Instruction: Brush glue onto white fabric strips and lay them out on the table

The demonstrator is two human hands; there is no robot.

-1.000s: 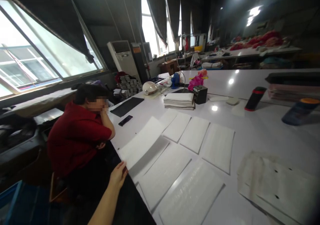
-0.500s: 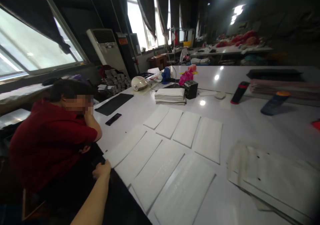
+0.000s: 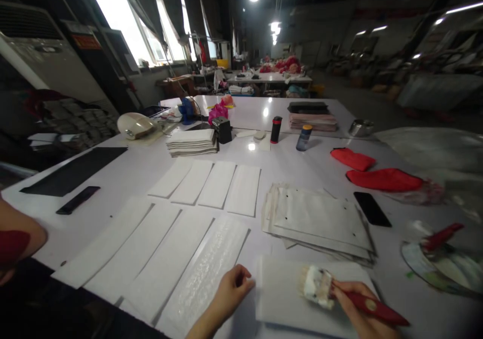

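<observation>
My right hand (image 3: 358, 304) is closed round the red handle of a paintbrush (image 3: 373, 306). White paste coats its wide bristles, which are over a white rectangular panel (image 3: 279, 288) at the front of the table. Just left of that panel is my left hand (image 3: 232, 291), its fingers half curled with a gap between thumb and forefinger and nothing seen in them. Beside it lies a panel with a wet, shiny coat (image 3: 213, 258). More white panels (image 3: 151, 248) lie in two rows to the left. A stack of off-white sheets (image 3: 317, 218) is behind the brush.
At right, a container of white paste (image 3: 422, 268) has a red-handled tool across it. A phone (image 3: 373, 209), red cloth pieces (image 3: 385, 179) and two bottles (image 3: 276, 130) are farther back. Another person's arm (image 3: 22, 228) rests at the left edge.
My view has swung right. My left hand has left the table's left edge and is now beside the front panel. My right hand with the paintbrush has come into view.
</observation>
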